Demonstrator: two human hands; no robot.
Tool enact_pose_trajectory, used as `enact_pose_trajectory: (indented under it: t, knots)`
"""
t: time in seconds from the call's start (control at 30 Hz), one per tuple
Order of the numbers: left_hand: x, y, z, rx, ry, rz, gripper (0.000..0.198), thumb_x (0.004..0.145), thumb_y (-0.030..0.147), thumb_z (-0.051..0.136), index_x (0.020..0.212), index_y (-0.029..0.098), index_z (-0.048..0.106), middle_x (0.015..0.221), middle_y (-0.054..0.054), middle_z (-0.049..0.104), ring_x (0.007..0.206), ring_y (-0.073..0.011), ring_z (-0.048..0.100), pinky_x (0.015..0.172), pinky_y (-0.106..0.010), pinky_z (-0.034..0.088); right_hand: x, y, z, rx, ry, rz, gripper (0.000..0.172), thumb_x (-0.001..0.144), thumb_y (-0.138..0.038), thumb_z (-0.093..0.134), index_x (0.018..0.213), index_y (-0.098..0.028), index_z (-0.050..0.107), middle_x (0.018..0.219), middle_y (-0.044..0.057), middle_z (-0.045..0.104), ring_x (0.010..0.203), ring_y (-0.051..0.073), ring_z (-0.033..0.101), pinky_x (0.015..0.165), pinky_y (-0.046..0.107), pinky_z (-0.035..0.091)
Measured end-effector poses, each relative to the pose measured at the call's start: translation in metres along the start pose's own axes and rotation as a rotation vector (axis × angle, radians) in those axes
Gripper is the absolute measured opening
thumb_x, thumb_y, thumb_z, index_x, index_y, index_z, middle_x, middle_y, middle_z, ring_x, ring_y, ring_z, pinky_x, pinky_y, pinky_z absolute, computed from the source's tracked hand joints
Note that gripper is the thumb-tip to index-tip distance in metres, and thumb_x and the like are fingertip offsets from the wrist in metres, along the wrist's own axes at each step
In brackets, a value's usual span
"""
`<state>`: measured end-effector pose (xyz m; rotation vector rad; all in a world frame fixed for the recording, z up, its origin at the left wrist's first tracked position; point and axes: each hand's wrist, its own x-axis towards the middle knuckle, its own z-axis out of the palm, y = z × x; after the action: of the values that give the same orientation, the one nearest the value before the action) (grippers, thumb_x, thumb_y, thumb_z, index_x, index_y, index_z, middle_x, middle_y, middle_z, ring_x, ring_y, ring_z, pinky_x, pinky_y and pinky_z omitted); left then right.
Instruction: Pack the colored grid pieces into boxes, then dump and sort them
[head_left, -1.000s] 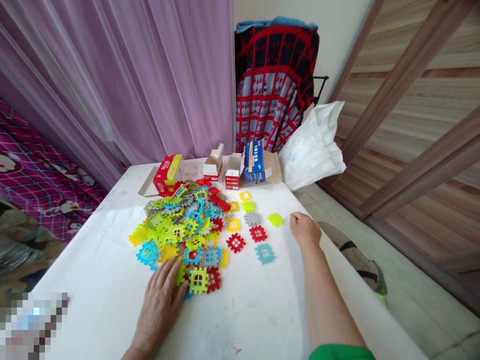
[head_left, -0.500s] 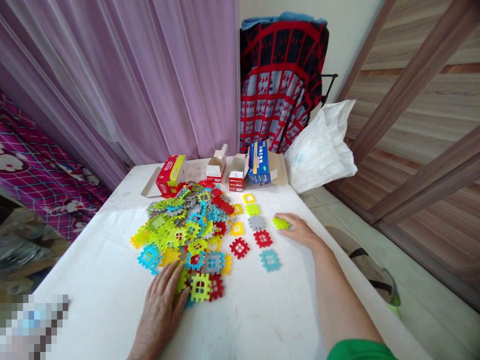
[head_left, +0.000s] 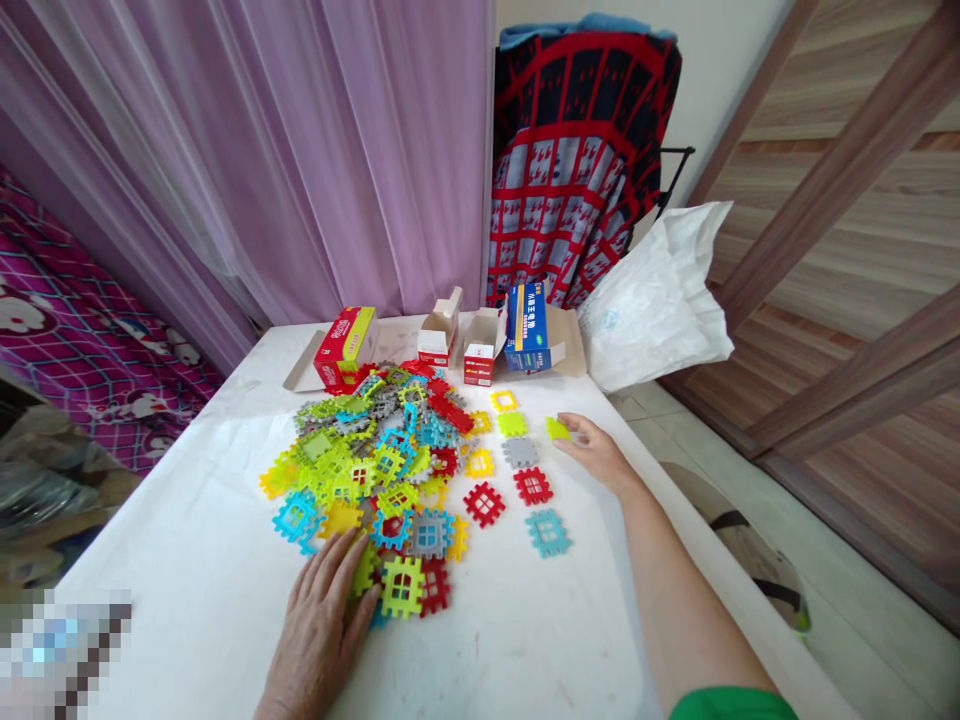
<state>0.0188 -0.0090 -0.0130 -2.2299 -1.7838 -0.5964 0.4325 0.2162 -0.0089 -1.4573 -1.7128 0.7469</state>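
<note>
A heap of interlocking plastic window-shaped building tiles [head_left: 360,470] in lime, teal, red, yellow and grey lies on a white table [head_left: 540,640]. My right hand [head_left: 596,452] is at the heap's right, with its fingertips on a lime green tile [head_left: 557,429]. That tile is partly hidden by the fingers. Several single tiles, including a red tile [head_left: 533,486] and a teal tile [head_left: 547,532], lie spread apart between the hand and the heap. My left hand [head_left: 319,635] rests with spread fingers against the heap's near edge, beside a yellow-green tile [head_left: 402,587].
Behind the heap stand a red box [head_left: 345,345], small open cartons [head_left: 441,330], and a blue box [head_left: 526,328]. A white plastic bag [head_left: 652,305] sits at the table's far right corner. The table's right edge drops to a tiled floor [head_left: 847,640].
My right hand has come from the right of the lime green tile onto it, and the fingertips now meet it. My left hand has stayed at the heap.
</note>
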Motion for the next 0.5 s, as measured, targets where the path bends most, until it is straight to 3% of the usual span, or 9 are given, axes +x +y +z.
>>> enact_pose_trajectory:
  t: [0.23, 0.5]
  knots:
    - [-0.001, -0.001, 0.0, -0.011, 0.012, -0.014, 0.054, 0.092, 0.041, 0.048, 0.143, 0.027, 0.039, 0.139, -0.007, 0.056, 0.127, -0.0253, 0.051, 0.102, -0.043, 0.045, 0.045, -0.033, 0.035, 0.021, -0.199, -0.118, 0.061, 0.066, -0.025, 0.072, 0.125, -0.021, 0.056, 0.128, 0.01, 0.063, 0.115, 0.023, 0.059, 0.101, 0.04, 0.044]
    - [-0.003, -0.004, 0.002, -0.034, 0.022, -0.017, 0.056, 0.091, 0.042, 0.05, 0.144, 0.029, 0.039, 0.14, -0.005, 0.055, 0.128, -0.0256, 0.051, 0.102, -0.043, 0.046, 0.056, -0.04, 0.04, -0.254, -0.268, -0.197, 0.063, 0.067, -0.022, 0.073, 0.128, -0.022, 0.058, 0.128, 0.009, 0.062, 0.114, 0.025, 0.059, 0.1, 0.039, 0.043]
